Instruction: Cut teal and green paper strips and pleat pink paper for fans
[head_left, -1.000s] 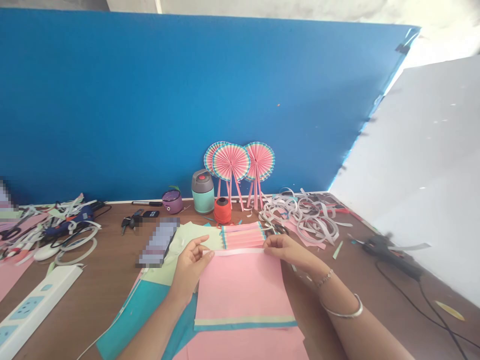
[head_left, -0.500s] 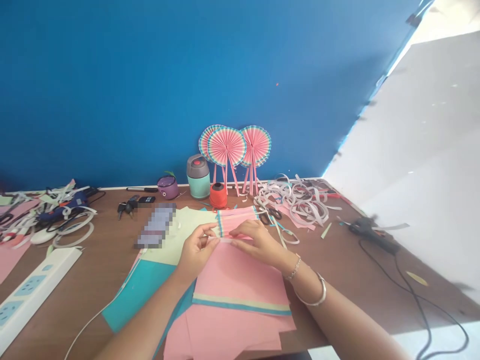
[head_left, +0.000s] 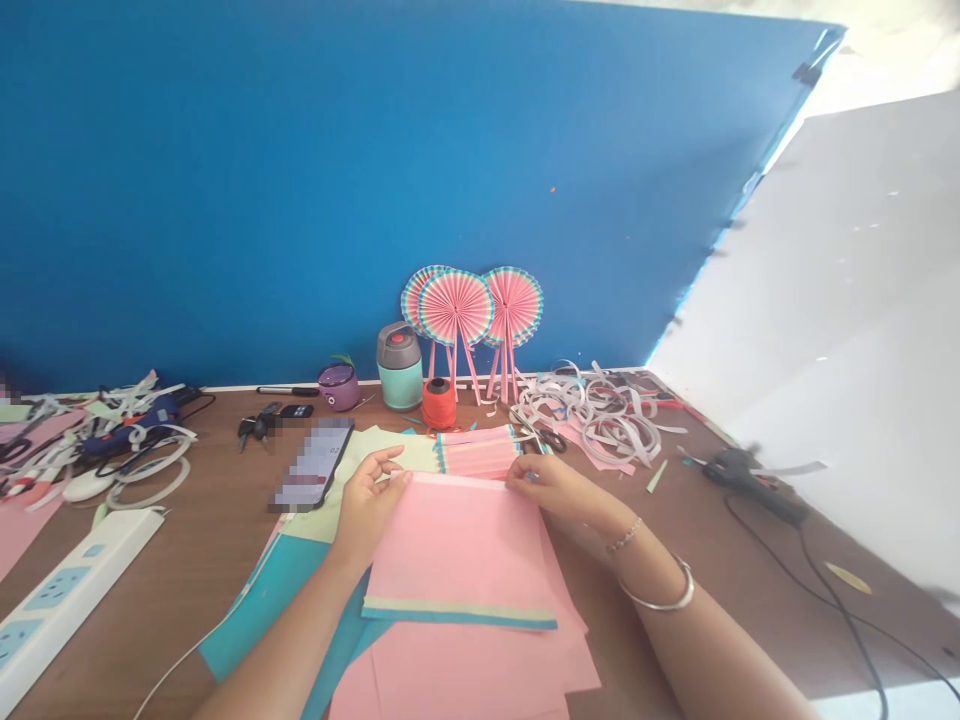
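A pink paper sheet (head_left: 457, 545) with a cream and teal band along its near edge lies on the brown table (head_left: 202, 540). My left hand (head_left: 367, 500) pinches its far left corner. My right hand (head_left: 551, 487) pinches the far right corner; the far edge is folded over into a narrow strip. Just beyond lies a pleated pink paper piece (head_left: 476, 452). More pink sheets (head_left: 465, 680) and a teal sheet (head_left: 270, 610) lie underneath.
Three pink paper fans (head_left: 472, 320) lean on the blue board, beside a teal flask (head_left: 401, 368), an orange spool (head_left: 438, 403) and a purple pot (head_left: 338, 386). Paper strips (head_left: 600, 415) and scissors (head_left: 541, 432) at the right, a glue gun (head_left: 750, 475), a phone (head_left: 311, 475), a power strip (head_left: 67, 590).
My hands came together at the middle of the fold, then spread apart to the sheet's far corners. The white strip seen along the far edge is now a pink folded edge.
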